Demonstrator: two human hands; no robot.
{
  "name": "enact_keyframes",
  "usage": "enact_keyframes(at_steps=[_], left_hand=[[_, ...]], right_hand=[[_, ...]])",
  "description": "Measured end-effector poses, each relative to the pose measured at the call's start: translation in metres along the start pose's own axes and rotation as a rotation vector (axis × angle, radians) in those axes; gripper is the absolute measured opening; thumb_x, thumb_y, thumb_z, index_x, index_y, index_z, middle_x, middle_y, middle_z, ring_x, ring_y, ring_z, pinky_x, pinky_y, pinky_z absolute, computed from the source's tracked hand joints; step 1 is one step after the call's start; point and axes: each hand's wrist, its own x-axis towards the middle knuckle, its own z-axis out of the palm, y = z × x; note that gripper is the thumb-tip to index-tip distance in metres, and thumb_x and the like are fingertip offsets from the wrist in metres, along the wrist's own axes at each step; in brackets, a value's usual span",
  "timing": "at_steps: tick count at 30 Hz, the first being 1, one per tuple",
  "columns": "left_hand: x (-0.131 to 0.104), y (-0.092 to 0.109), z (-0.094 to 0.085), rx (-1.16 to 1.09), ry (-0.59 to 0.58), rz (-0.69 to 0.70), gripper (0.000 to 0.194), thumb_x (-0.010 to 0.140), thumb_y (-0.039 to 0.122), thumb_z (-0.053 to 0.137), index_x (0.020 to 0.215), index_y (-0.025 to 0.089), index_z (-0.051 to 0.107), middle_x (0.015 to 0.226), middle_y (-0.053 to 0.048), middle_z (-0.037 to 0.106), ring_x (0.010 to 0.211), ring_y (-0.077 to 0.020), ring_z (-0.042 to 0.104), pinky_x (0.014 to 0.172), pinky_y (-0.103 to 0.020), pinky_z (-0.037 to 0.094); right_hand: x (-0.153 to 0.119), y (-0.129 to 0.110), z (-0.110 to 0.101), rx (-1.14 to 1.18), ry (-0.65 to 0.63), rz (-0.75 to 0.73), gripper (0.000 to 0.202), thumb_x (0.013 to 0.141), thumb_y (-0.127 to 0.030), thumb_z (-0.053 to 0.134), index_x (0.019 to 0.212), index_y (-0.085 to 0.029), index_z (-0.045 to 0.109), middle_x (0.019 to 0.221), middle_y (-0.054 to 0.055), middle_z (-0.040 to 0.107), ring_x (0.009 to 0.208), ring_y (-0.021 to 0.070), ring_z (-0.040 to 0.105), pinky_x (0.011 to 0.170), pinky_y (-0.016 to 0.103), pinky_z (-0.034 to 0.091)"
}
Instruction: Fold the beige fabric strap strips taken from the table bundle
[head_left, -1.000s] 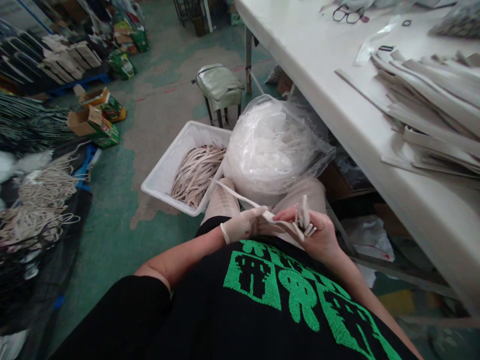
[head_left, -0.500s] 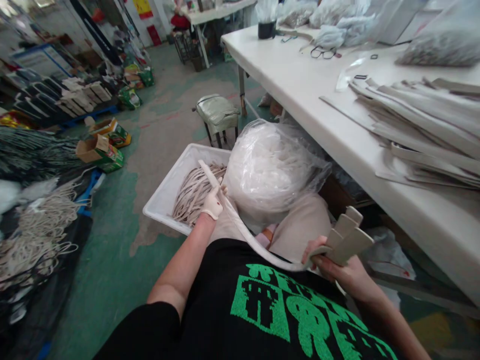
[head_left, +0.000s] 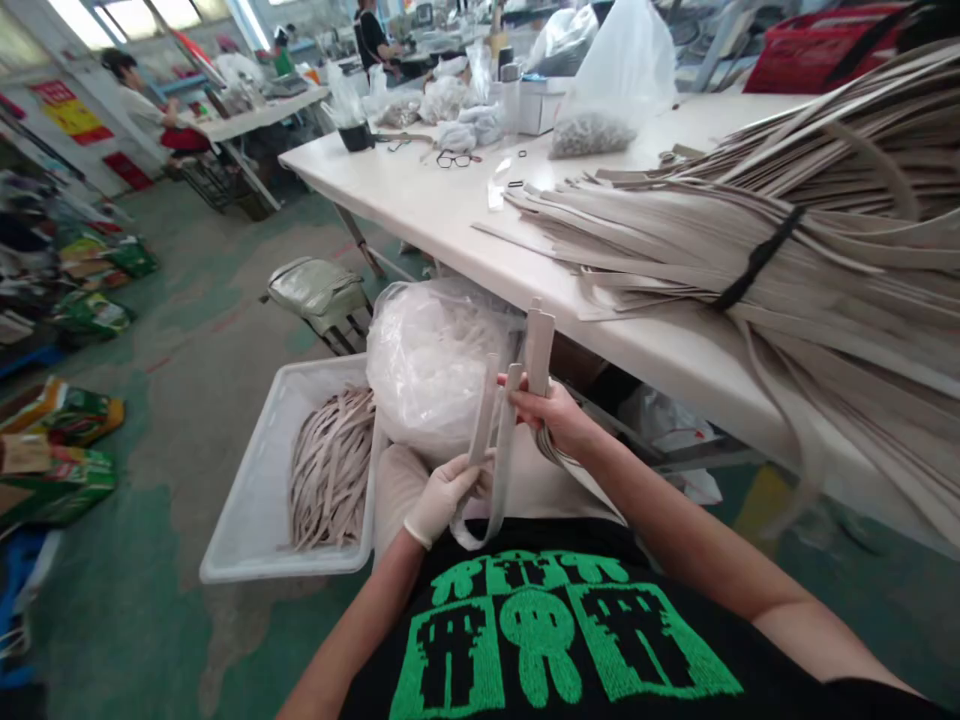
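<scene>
My left hand [head_left: 444, 492], in a pale glove, is closed on a flat beige strap [head_left: 484, 412] whose end points upward. From there the strap bends in a loop below the hand and seems to rise to the fingertips of my right hand [head_left: 556, 416]. That bare hand is also wrapped round several folded straps [head_left: 539, 352], their ends standing up above the fingers and their lengths hanging below. Both hands are close together above my lap. To the left, a white plastic bin [head_left: 247, 500] holds a heap of similar straps [head_left: 334, 475].
A clear bag [head_left: 439, 365] of pale material bulges beside the bin. On the white table [head_left: 420, 205] lie bundled long straps [head_left: 660, 225] with a black tie [head_left: 761, 258], glasses [head_left: 455, 159] and a bag of small parts [head_left: 596, 130]. A padded stool [head_left: 319, 290] stands beyond the bin.
My left hand has come from over the bin to beside my right hand, bringing its strap end along. My right hand has risen with its straps. The view has swung right.
</scene>
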Motion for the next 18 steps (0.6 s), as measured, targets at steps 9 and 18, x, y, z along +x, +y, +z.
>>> enact_keyframes(at_steps=[9, 18], left_hand=[[0.007, 0.023, 0.023, 0.041, -0.002, 0.158, 0.060, 0.066, 0.054, 0.085, 0.111, 0.017, 0.074, 0.101, -0.009, 0.076, 0.095, -0.0235, 0.068, 0.090, -0.032, 0.050], [-0.002, 0.027, 0.044, 0.180, -0.131, 0.086, 0.049, 0.082, 0.060, 0.066, 0.090, 0.012, 0.072, 0.073, -0.007, 0.070, 0.063, -0.0158, 0.063, 0.065, -0.029, 0.049]], right_hand=[[-0.008, -0.001, 0.012, -0.144, 0.021, -0.057, 0.040, 0.064, -0.048, 0.085, 0.071, -0.019, 0.060, 0.049, -0.007, 0.052, 0.039, 0.0074, 0.039, 0.040, 0.024, 0.035], [-0.038, -0.033, 0.009, -0.434, -0.169, -0.047, 0.030, 0.075, -0.043, 0.079, 0.083, -0.014, 0.077, 0.064, 0.003, 0.068, 0.042, 0.0067, 0.038, 0.038, 0.022, 0.029]])
